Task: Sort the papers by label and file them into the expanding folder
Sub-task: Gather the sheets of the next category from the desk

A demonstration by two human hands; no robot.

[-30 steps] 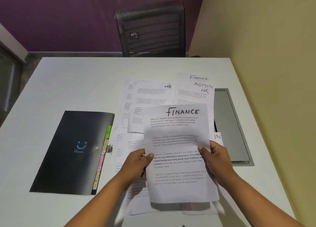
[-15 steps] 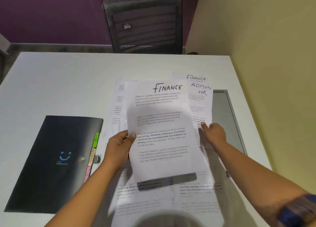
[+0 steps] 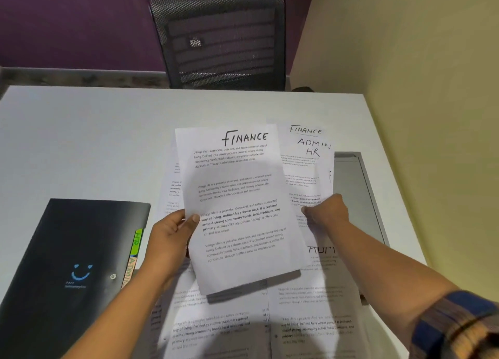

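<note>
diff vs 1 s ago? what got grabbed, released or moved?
The right hand let go of the FINANCE sheet and reached out to the fanned sheets on the right, now touching their edge. The left hand alone holds the FINANCE sheet, lifted farther from the body. The black folder stays shut on the table; the loose papers below are unmoved.

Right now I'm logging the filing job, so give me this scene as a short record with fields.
left hand: holds the sheet headed FINANCE by its left edge, lifted over the pile
right hand: on the stack of sheets to the right, labels FINANCE, ADMIN, HR showing
folder: black, closed, flat on the table, at left
folder tabs: HR and ADMIN readable
filed so far: cannot tell
</note>
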